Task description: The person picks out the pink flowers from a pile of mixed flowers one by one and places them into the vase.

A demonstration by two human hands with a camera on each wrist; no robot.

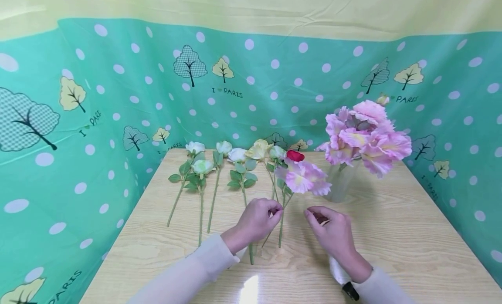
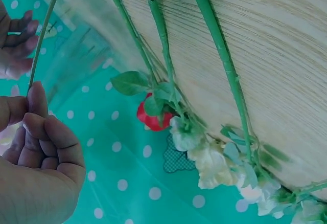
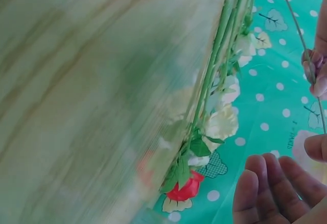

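My left hand (image 1: pixel 259 217) pinches the thin stem (image 2: pixel 45 37) of a pink artificial flower (image 1: pixel 303 178) between thumb and fingertips. The bloom, pink with pale yellow centres, tilts up and to the right above the table. A short way to the right, my right hand (image 1: pixel 333 230) holds nothing; in the right wrist view its fingers (image 3: pixel 271 183) are loosely bent and the thumb stands apart. Beyond it a translucent vase (image 1: pixel 339 188) carries a bunch of pink flowers (image 1: pixel 366 136).
Several white and cream roses (image 1: pixel 203 167) lie in a row on the wooden table (image 1: pixel 392 234), stems toward me. A red rose (image 1: pixel 295 156) lies behind the held flower. A green dotted curtain (image 1: pixel 219 108) encloses the back and sides.
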